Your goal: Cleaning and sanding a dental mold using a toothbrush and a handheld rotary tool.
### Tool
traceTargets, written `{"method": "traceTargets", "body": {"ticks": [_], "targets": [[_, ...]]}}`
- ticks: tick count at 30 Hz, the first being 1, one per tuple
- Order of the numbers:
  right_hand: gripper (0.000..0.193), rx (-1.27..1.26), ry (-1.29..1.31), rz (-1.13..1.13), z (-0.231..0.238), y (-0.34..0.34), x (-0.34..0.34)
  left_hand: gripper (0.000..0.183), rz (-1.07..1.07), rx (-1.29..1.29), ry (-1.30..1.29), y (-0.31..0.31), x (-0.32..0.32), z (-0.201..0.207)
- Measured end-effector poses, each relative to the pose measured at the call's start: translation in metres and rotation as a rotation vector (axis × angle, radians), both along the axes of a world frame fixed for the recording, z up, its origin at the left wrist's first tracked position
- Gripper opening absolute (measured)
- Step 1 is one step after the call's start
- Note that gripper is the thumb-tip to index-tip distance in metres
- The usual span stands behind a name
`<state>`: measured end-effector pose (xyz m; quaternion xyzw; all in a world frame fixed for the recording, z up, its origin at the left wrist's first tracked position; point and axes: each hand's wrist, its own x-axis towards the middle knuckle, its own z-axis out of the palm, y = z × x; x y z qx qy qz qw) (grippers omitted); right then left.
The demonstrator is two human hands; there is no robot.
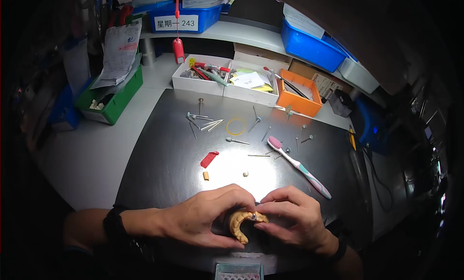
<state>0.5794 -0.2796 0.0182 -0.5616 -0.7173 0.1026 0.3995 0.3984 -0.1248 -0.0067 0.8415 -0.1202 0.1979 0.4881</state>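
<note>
Between my two hands is a yellow-tan dental model (236,224), a curved arch of teeth with a small dark metallic spot near its right end. My left hand (205,217) grips the curved side, thumb below and fingers above. The fingertips of my right hand (295,215) pinch the arch's right end, close to the dark spot; whether they hold a smaller piece there is hidden. Beyond my hands on the dark mat lie a small whitish tooth-like piece (245,173), a small tan block (206,176) and a folded red strip (209,159).
A pink-and-white toothbrush (302,169) lies right of centre. Several rotary burs (238,141) and a yellow rubber band (236,126) are scattered farther back. White boxes (200,85), an orange tray (302,108) and a green bin (118,103) line the mat's far side.
</note>
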Motion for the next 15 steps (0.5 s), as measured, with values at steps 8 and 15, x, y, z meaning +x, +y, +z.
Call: {"method": "traceTargets", "body": {"ticks": [8,15], "targets": [[0.022,-0.180,-0.022,0.018,-0.004,-0.002,0.007,0.016,0.481,0.063,0.062,0.021,-0.001,0.024],[0.016,-0.149,0.063,-0.139,0.007,0.002,0.020,0.014,0.382,0.392,0.183,0.063,-0.011,0.035]]}}
